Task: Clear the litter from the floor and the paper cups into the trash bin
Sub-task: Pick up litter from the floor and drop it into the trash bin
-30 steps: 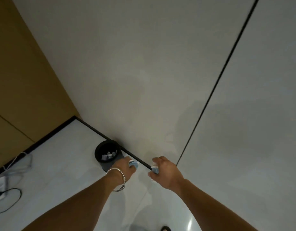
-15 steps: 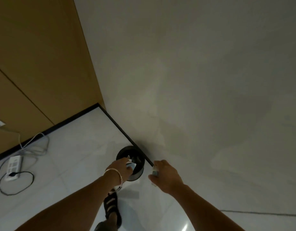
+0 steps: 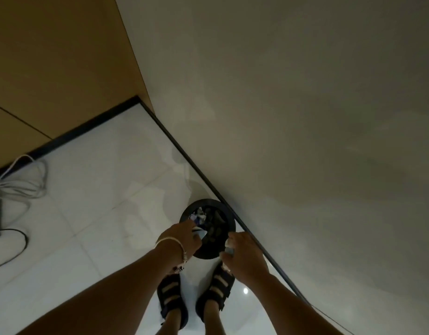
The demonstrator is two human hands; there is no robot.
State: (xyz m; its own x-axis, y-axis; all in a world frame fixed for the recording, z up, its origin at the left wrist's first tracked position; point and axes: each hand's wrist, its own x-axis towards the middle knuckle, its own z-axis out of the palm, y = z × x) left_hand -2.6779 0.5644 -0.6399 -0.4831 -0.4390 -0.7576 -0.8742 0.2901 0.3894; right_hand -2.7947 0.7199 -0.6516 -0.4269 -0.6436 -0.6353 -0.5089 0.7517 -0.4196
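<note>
Tiled floor (image 3: 87,226) holds cables (image 3: 17,187) left, sandals (image 3: 171,296) beside bin (image 3: 203,202).

No legible text, label, brand, number or sign appears. The crumpled litter (image 3: 198,216) inside the trash bin (image 3: 205,201) shows blue and white patches that may be print, but they are too blurred to read.

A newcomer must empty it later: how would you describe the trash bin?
Find the corner where the tan wall meets the pale wall. Follow the pale wall's dark baseboard along the white floor to the sandalled feet. The trash bin stands beside it: the only round black container, crumpled paper inside.
</note>
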